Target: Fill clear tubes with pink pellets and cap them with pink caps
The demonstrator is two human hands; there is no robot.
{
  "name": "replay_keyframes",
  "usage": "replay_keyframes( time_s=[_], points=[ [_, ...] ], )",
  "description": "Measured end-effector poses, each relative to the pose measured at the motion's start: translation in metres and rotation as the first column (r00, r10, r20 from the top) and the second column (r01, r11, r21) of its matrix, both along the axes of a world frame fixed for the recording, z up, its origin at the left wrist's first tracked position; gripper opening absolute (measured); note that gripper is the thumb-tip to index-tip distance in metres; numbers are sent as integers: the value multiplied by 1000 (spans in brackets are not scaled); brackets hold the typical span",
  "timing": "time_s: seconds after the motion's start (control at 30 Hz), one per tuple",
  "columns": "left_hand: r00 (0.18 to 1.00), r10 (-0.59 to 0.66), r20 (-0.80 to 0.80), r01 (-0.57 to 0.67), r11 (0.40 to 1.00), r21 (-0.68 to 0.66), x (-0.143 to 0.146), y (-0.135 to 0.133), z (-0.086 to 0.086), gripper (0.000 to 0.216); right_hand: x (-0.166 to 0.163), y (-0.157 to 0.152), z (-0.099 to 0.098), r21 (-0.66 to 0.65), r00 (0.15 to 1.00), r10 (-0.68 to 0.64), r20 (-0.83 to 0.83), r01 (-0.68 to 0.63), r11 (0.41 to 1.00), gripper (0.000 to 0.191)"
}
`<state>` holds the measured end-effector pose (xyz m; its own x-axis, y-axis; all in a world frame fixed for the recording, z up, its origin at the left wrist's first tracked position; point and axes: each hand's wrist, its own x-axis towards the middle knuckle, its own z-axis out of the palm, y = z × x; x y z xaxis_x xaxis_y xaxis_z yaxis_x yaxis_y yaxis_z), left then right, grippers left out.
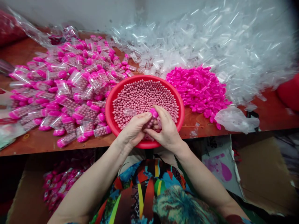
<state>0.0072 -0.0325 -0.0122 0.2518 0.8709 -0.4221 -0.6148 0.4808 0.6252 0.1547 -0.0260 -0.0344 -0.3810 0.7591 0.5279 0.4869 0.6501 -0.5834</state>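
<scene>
A red basin [109,115] of small pink beads [144,95] sits at the table's front edge, and both hands meet over its near side. Between my fingers is a small clear container with a bright pink cap [153,112]; most of its body is hidden. My left hand [134,129] is closed around its lower part. My right hand [167,130] is closed on it from the other side, fingers at the cap. A clear uncapped container [130,112] lies on the beads.
Filled containers with pink caps [79,77] are heaped on the left. Loose pink caps [198,88] form a pile right of the basin, before a large mound of clear containers [210,40]. A crumpled plastic bag [237,119] lies at the front right. Cardboard boxes [263,168] stand below.
</scene>
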Motion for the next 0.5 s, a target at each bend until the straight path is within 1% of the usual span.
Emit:
replay_keyframes(
  time_s=[0.07, 0.13, 0.23, 0.3, 0.33, 0.37, 0.43, 0.47, 0.5],
  points=[
    [1000, -23, 0, 23, 1000, 3, 0, 1, -1, 23, -2, -1, -1, 60, 999, -32, -13, 33, 998, 75],
    [999, -38, 11, 37, 999, 15, 0, 1, -2, 22, -1, -3, -1, 89, 998, -51, -27, 53, 995, 72],
    [999, -47, 20, 46, 998, 38, 1, 2, -2, 23, 0, -5, -1, 74, 997, -64, -34, 67, 995, 70],
    [996, -83, -14, 84, 994, 66, 4, 0, 0, 25, 1, -4, -2, 54, 996, -81, -33, 83, 995, 70],
    [995, -73, -63, 79, 993, 91, 6, -1, 2, 28, 1, -4, -3, 45, 996, -89, -28, 90, 995, 70],
    [990, -35, -135, 51, 991, 122, 8, -2, 3, 33, 2, -3, -5, 37, 995, -94, -21, 95, 995, 71],
    [957, 86, -277, -34, 982, 188, 12, -4, 5, 44, 2, -1, -6, 29, 996, -92, -3, 92, 995, 75],
    [941, 123, -315, -58, 976, 209, 13, -5, 6, 44, 1, -1, -6, 29, 996, -92, 3, 92, 995, 77],
    [939, 117, -324, -48, 976, 213, 13, -6, 6, 40, 1, -1, -5, 33, 995, -96, 10, 96, 995, 79]
  ],
)
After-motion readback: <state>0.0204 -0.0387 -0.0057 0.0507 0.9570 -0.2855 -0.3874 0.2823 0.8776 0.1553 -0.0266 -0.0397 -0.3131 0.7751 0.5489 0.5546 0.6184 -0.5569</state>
